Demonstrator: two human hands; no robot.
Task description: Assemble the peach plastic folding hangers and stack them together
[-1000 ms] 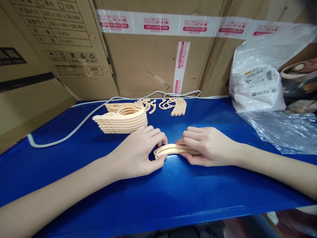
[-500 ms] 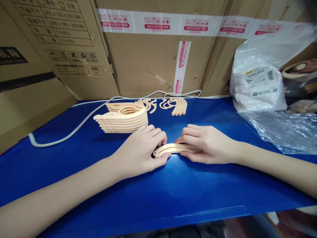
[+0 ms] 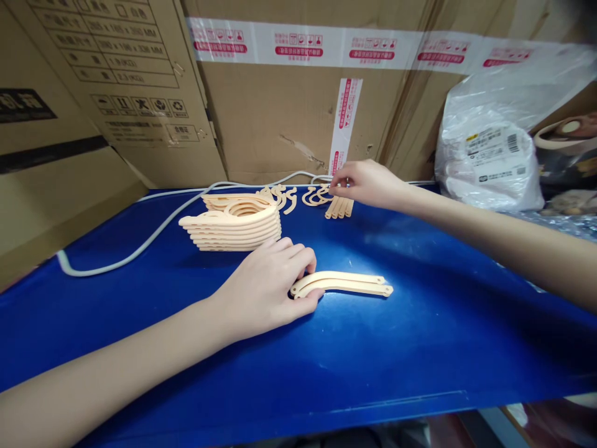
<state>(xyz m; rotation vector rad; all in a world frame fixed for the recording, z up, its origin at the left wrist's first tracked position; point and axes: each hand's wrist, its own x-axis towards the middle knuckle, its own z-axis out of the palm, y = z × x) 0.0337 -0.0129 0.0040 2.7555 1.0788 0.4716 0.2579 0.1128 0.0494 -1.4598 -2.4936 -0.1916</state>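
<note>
Two cream, curved plastic hanger arms lie side by side on the blue table, their right ends free. My left hand grips their left ends between thumb and fingers. Farther back, my right hand is closed in a pinch over a small group of pieces; what is between its fingertips, if anything, is hidden. Beneath it are several short straight-ended hanger arms, partly covered by the hand. Thin curved hook pieces lie just left of its fingertips.
A neat stack of cream hanger pieces stands left of centre, with more loose curved pieces behind it. A white cable runs along the back and left. Cardboard boxes wall the rear; a plastic-wrapped package sits at right.
My right hand has let go of the right ends of the two hanger arms and moved back to the pieces near the boxes. My left hand keeps its grip.
</note>
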